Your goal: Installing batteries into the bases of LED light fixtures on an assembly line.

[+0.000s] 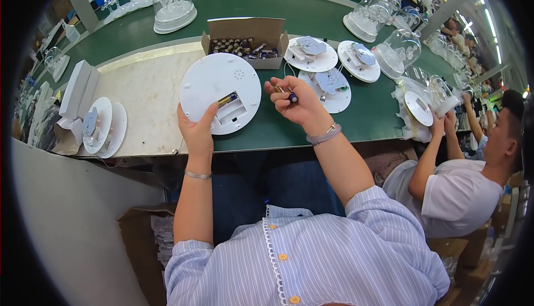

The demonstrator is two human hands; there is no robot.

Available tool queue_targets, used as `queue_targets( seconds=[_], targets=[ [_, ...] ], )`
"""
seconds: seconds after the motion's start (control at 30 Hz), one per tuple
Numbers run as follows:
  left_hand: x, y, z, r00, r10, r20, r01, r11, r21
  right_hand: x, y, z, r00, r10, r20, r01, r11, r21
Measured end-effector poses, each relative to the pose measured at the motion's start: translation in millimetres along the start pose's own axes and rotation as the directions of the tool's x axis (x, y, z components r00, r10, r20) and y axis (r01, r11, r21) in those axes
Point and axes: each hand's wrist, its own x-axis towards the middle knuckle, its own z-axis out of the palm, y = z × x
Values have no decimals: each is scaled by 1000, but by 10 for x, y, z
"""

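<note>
My left hand (197,132) grips the lower left edge of a round white plastic base (207,80). Its thumb lies beside a battery (227,100) at the upper end of the open battery compartment (232,116); the rest of the compartment shows bare white slots. Just right of the base, my right hand (301,104) is closed around small dark-and-gold batteries (292,97), whose exact number its fingers hide. Behind the base stands an open cardboard box (246,29) with many loose batteries (236,47) in it.
White round bases with circuit boards (314,50) lie right of the battery box; others (100,125) lean at the left. Clear domes (173,5) stand along the green bench (239,5). A white box (78,90) sits far left. A co-worker (461,189) works at the right.
</note>
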Motion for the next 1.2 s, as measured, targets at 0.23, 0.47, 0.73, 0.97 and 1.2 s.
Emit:
queue_targets(
  seconds=[0.23,0.47,0.73,0.97,1.2],
  targets=[
    [1,-50,-48,999,17,-33,-17,1000,2,39,14,84,1000,8,-22,-8,1000,-9],
    [-10,-30,-18,1000,5,-20,-4,1000,25,116,-163,-99,987,145,73,-148,989,32],
    [-19,-36,-6,1000,5,-6,-5,999,53,-94,-148,-19,991,-85,101,100,983,-153],
    [-13,-36,-10,1000,-22,-11,24,985,173,-202,116,87,976,-49,214,181,733,-656],
    [-26,-39,21,1000,-10,18,5,967,256,-23,522,57,913,-289,286,327,103,-939]
  ],
)
